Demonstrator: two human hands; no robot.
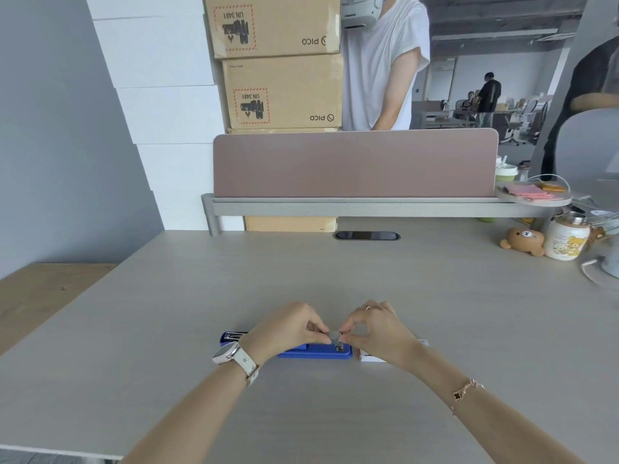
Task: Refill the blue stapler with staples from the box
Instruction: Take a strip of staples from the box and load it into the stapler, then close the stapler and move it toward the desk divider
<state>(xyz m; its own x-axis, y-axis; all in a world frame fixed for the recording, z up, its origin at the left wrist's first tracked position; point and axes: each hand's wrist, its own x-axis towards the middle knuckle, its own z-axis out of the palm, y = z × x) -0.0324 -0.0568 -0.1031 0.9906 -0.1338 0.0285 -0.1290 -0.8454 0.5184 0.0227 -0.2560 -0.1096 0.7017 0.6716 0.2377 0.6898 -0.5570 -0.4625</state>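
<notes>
The blue stapler [315, 351] lies flat on the desk, swung wide open, with one end showing left of my wrist and the other under my hands. Just above it, my left hand [289, 326] and my right hand [378, 329] pinch the two ends of a short silver strip of staples [335, 335] between thumb and forefinger. The small white and red staple box [370, 357] sits right of the stapler, mostly hidden behind my right wrist.
A pink divider panel [355, 162] stands along the desk's far edge. A bear figurine [522, 241], a printed jar [566, 241] and a tray of sticky notes [532, 192] sit at the far right. Cardboard boxes [281, 92] are stacked behind, and a person stands beyond the divider.
</notes>
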